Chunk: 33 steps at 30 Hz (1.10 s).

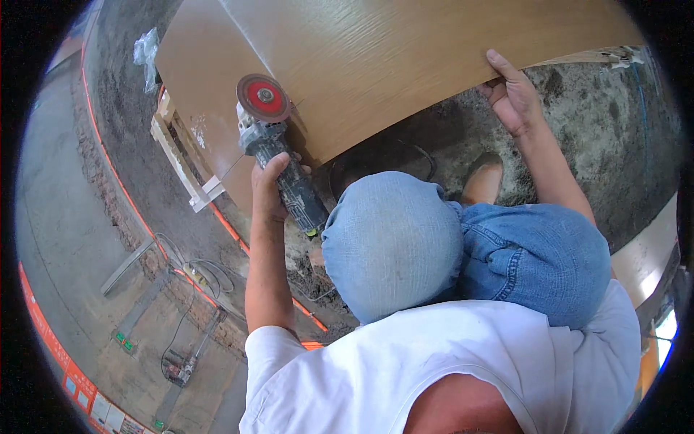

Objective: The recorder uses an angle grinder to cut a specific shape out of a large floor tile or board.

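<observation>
My left hand [271, 184] is wrapped round the dark body of an angle grinder [293, 184]. Its red cutting disc [264, 98] faces up and sits over a large brown wooden board [390, 58]. Whether the disc is spinning or touches the board, I cannot tell. At the board's near edge, on the right, my right hand [513, 98] grips with the thumb on top and the fingers curled beneath, partly hidden. A pale line [246, 36] runs across the board to the left of centre.
A wooden pallet frame [181, 155] shows under the board's left side. Crumpled clear plastic [146, 58] lies by the far left corner. An orange pipe [231, 226] and a power strip with cables [194, 273] lie on the rough floor at left. My bent knees [394, 246] are close below the board.
</observation>
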### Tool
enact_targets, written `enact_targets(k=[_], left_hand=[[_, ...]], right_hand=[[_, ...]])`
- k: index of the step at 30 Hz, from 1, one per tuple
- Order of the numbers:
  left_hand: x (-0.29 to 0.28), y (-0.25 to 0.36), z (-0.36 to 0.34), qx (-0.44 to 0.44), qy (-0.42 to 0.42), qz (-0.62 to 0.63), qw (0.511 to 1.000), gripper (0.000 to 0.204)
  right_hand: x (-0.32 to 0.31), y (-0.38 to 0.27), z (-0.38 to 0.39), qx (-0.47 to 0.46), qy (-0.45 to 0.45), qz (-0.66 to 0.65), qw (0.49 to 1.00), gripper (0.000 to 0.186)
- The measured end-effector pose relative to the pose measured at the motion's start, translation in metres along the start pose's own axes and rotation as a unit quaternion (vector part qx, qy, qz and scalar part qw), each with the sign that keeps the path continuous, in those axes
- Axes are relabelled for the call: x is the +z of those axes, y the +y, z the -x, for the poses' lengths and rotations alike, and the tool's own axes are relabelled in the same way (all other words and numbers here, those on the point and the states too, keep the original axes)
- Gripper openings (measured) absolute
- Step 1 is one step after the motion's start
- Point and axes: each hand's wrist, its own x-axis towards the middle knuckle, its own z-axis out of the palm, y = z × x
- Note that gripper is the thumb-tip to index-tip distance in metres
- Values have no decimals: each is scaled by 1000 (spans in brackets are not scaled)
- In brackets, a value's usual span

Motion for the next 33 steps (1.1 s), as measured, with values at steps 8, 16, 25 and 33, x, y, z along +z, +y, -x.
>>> enact_targets(k=[8, 16, 25, 33], left_hand=[[2, 2, 1, 4, -6, -4, 1000, 45], [0, 1, 1, 5, -11, -4, 1000, 45], [-1, 1, 0, 11, -9, -2, 1000, 44], [2, -1, 0, 20, -1, -11, 1000, 44]], right_hand=[[1, -3, -2, 1, 0, 9, 1000, 28], [6, -6, -3, 1, 2, 3, 1000, 28], [7, -6, -4, 1, 5, 3, 1000, 29], [1, -5, -4, -1, 1, 2, 1000, 32]])
